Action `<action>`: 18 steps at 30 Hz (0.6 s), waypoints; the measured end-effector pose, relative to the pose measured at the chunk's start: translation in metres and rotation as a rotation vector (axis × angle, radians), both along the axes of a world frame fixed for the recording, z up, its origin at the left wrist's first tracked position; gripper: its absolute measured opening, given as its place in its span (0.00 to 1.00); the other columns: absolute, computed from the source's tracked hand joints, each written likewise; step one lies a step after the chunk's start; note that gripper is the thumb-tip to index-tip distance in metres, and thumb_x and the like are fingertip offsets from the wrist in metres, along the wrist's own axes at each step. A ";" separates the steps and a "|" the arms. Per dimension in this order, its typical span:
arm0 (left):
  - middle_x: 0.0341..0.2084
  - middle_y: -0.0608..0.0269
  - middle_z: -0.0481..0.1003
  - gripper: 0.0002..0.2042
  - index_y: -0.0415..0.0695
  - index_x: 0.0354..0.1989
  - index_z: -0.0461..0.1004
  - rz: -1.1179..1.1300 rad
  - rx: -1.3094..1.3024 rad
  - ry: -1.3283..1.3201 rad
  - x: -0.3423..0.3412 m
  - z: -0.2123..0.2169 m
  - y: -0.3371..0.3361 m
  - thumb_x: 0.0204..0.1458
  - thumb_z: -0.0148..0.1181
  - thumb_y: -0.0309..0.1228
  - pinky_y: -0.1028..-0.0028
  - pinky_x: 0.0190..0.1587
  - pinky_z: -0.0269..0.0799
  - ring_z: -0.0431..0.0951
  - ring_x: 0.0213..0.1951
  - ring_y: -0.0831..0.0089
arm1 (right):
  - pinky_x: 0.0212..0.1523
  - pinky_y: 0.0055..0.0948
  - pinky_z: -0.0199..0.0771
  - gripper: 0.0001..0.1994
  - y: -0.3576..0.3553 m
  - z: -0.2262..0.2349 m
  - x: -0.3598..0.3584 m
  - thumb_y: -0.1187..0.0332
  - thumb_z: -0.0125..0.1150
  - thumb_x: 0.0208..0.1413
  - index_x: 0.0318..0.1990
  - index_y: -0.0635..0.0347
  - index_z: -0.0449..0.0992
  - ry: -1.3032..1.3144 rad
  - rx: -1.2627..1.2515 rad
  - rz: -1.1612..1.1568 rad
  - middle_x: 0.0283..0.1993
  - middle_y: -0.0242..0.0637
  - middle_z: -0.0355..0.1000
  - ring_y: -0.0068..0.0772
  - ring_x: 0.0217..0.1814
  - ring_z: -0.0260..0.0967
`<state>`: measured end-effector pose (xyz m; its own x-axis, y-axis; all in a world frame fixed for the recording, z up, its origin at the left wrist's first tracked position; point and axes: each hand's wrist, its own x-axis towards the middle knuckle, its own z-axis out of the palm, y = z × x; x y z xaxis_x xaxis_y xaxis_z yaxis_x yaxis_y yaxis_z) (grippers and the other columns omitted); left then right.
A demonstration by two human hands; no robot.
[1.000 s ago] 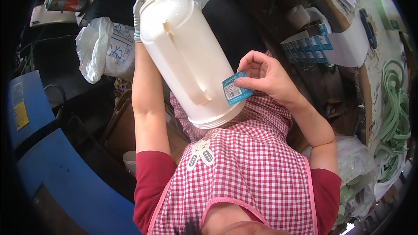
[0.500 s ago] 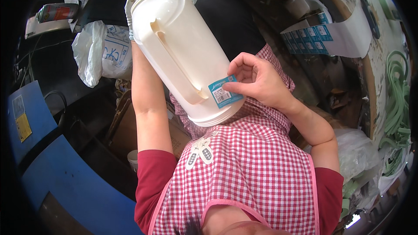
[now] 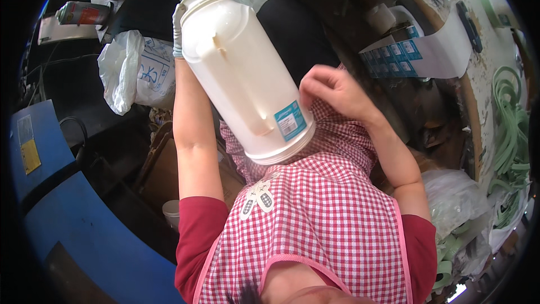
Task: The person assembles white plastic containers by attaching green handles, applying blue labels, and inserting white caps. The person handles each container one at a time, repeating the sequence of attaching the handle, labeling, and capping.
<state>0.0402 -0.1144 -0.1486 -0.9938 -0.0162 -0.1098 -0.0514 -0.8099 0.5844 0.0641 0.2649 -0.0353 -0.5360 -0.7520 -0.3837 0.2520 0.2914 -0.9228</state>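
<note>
A cream plastic vacuum flask body (image 3: 236,62) lies tilted across my lap, its neck to the far left and its ringed base toward my apron. My left hand (image 3: 178,31), in a pale glove, grips it by the neck; most of that hand is hidden behind the flask. A blue label with a white barcode panel (image 3: 290,120) lies on the flask's side near the base, beside the lower end of the handle. Bare, with its fingers curled in, my right hand (image 3: 334,91) is at the flask's right edge just above the label, slightly blurred and with nothing visible in it.
A strip of blue labels on white backing (image 3: 394,59) curls off the worn bench (image 3: 469,129) at right. Green straps (image 3: 509,118) hang there. Left are a white plastic bag (image 3: 121,73), a spray can (image 3: 84,13) and blue machine panels (image 3: 90,231).
My right hand has let go of the label and drawn slightly right, its fingers curling. The label now lies against the flask. The flask has turned a little in my left hand.
</note>
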 end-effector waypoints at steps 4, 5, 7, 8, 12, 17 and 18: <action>0.61 0.49 0.76 0.40 0.39 0.70 0.67 0.023 -0.029 -0.005 0.004 0.002 -0.003 0.58 0.65 0.57 0.58 0.65 0.75 0.79 0.59 0.56 | 0.51 0.29 0.84 0.16 -0.006 0.017 0.000 0.60 0.57 0.73 0.44 0.64 0.83 -0.339 -0.305 0.391 0.44 0.40 0.84 0.31 0.49 0.84; 0.61 0.49 0.76 0.40 0.39 0.70 0.67 0.022 -0.046 -0.013 0.004 0.002 -0.005 0.58 0.65 0.57 0.58 0.65 0.75 0.79 0.60 0.56 | 0.49 0.28 0.85 0.18 -0.008 0.015 0.002 0.58 0.55 0.74 0.42 0.65 0.84 0.001 -0.387 0.554 0.43 0.41 0.84 0.31 0.48 0.84; 0.61 0.49 0.76 0.41 0.39 0.71 0.67 0.026 -0.093 -0.031 0.004 0.001 -0.008 0.57 0.65 0.57 0.58 0.65 0.75 0.78 0.60 0.56 | 0.49 0.29 0.85 0.19 -0.009 0.006 0.003 0.58 0.54 0.75 0.42 0.65 0.83 -0.234 -0.196 0.316 0.43 0.42 0.84 0.31 0.48 0.84; 0.61 0.49 0.76 0.41 0.39 0.71 0.67 0.035 -0.090 -0.020 0.005 0.000 -0.010 0.57 0.65 0.57 0.58 0.65 0.75 0.78 0.60 0.56 | 0.49 0.29 0.85 0.19 -0.008 -0.001 0.003 0.58 0.54 0.75 0.42 0.66 0.83 -0.336 -0.078 0.229 0.44 0.43 0.84 0.31 0.48 0.84; 0.64 0.48 0.74 0.42 0.37 0.72 0.64 0.028 -0.122 -0.020 0.009 0.006 -0.006 0.57 0.65 0.56 0.57 0.67 0.73 0.77 0.62 0.56 | 0.54 0.33 0.85 0.16 -0.013 -0.028 -0.007 0.61 0.51 0.76 0.51 0.66 0.80 -0.329 -0.423 0.245 0.47 0.45 0.83 0.33 0.48 0.84; 0.67 0.45 0.70 0.45 0.35 0.75 0.58 -0.046 -0.161 0.210 0.016 0.063 0.035 0.57 0.65 0.53 0.55 0.70 0.70 0.74 0.65 0.55 | 0.70 0.36 0.70 0.29 -0.061 0.020 -0.067 0.49 0.58 0.71 0.63 0.69 0.73 0.500 -0.458 -0.251 0.65 0.49 0.74 0.45 0.68 0.72; 0.68 0.45 0.69 0.44 0.34 0.75 0.57 -0.127 -0.112 0.256 0.018 0.082 0.046 0.56 0.66 0.50 0.59 0.71 0.67 0.73 0.66 0.55 | 0.73 0.39 0.65 0.35 -0.073 0.040 -0.083 0.43 0.60 0.68 0.65 0.70 0.71 0.648 -0.485 -0.340 0.70 0.52 0.70 0.50 0.73 0.67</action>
<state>0.0581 -0.0684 -0.0663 -0.9838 0.1120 0.1399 0.0125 -0.7361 0.6768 -0.0194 0.1915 0.0051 -0.7623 -0.5132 0.3944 -0.3631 -0.1653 -0.9170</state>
